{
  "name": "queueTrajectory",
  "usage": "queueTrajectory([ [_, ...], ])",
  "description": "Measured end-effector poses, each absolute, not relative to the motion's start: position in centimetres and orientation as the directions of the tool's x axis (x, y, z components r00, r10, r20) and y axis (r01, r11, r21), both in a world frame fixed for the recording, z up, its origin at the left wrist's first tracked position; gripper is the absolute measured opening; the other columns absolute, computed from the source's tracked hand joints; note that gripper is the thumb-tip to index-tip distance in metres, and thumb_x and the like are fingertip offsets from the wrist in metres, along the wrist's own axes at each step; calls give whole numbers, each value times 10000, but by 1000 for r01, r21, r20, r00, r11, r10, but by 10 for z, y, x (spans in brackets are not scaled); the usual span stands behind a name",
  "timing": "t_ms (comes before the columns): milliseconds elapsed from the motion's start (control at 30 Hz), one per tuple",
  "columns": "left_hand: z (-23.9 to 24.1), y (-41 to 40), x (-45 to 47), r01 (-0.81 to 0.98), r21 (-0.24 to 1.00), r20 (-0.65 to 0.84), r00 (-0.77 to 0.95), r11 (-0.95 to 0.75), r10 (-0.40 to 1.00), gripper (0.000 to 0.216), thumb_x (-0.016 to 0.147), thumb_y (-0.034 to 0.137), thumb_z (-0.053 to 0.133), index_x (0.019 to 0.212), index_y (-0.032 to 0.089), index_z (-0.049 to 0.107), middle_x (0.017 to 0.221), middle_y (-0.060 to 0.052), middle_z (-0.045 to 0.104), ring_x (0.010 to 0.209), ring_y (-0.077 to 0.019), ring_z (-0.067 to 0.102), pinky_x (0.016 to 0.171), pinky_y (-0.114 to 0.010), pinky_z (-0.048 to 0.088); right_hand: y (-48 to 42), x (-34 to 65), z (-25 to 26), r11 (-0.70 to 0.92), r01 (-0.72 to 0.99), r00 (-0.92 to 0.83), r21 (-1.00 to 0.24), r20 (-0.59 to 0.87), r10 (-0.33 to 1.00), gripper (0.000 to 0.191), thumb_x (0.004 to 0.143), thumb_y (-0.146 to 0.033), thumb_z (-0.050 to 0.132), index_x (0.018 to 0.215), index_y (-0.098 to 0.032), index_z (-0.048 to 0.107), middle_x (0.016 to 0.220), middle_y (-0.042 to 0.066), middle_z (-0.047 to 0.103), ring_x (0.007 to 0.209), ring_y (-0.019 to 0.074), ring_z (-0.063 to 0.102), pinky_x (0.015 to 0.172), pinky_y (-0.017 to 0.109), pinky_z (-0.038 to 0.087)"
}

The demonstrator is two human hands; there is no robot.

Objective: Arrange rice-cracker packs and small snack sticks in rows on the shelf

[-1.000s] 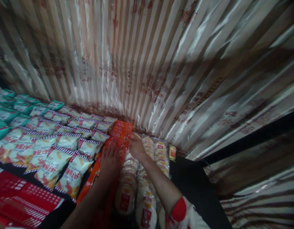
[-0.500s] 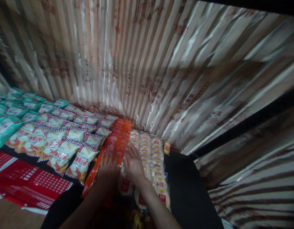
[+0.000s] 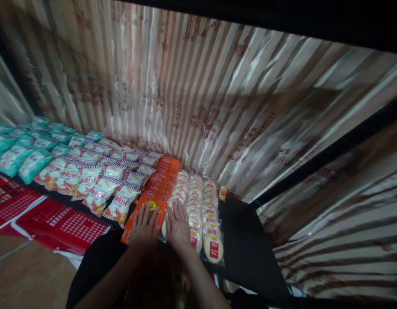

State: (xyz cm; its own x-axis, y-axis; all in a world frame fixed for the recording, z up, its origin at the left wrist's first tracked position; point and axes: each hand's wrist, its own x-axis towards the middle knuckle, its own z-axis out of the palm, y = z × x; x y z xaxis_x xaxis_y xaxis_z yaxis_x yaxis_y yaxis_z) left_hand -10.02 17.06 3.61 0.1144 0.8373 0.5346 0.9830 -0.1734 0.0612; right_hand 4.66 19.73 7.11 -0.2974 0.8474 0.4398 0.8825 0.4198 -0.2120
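My left hand (image 3: 144,227) lies flat, fingers spread, on the near part of a long orange printed package strip (image 3: 160,182). Close beside it, my right hand (image 3: 178,225) rests with fingers stretched over the near end of the leftmost row of round, pale wrapped cakes (image 3: 179,189). Those cakes stand in overlapping rows in clear wrappers with red and yellow labels. Left of the orange strip are rows of white snack bags (image 3: 122,201) with striped edges. Part of the strip and the nearest cakes are hidden under my hands.
Teal snack bags (image 3: 16,159) fill the far left of the black shelf (image 3: 240,240). A small yellow packet (image 3: 222,193) stands by the rightmost cakes. Red baskets (image 3: 69,219) sit below at left. A striped foil sheet (image 3: 198,86) hangs behind, and a dark bar (image 3: 298,169) slants at right.
Both hands have drawn back toward the near edge along the orange strip and cakes. A yellow spot on the strip now shows. The camera view has shifted a little.
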Motion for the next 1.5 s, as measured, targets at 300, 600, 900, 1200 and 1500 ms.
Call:
queueTrajectory([
  [300,29,170,-103,982,90,490,104,-169,865,489,864,376,445,1321,214,509,1412,-162,437,1325,-346,369,1052,-507,306,198,43,71,399,888,-289,-227,399,870,363,884,-188,441,1189,-107,622,1369,172,492,1351,262,348,1100,449,308],
  [600,34,167,-101,979,144,456,62,-143,888,488,865,401,450,1313,219,516,1397,-143,465,1338,-314,359,1080,-501,286,200,41,68,407,889,-293,-211,421,858,359,889,-175,439,1190,-95,617,1352,170,513,1340,261,366,1081,440,338],
  [900,47,160,-79,964,157,582,84,-213,809,480,894,281,402,1341,118,463,1452,-210,356,1384,-322,262,1079,-509,295,174,66,74,423,876,-235,-233,559,795,369,909,-211,405,1216,-125,589,1415,145,446,1386,236,273,1086,456,322],
  [1200,36,128,-28,914,225,603,143,-339,785,527,876,223,421,1392,126,383,1518,-164,242,1423,-298,138,1096,-481,270,144,125,72,153,929,86,-336,600,795,509,945,-338,282,1338,-61,447,1465,201,342,1413,265,172,1087,518,252],
  [1500,42,114,-2,934,120,588,206,-336,782,539,855,269,444,1386,183,413,1471,-150,353,1402,-304,219,1097,-483,250,138,171,37,-72,840,332,-538,404,852,686,921,-492,179,1389,-30,378,1497,234,240,1399,353,186,1047,550,267],
])
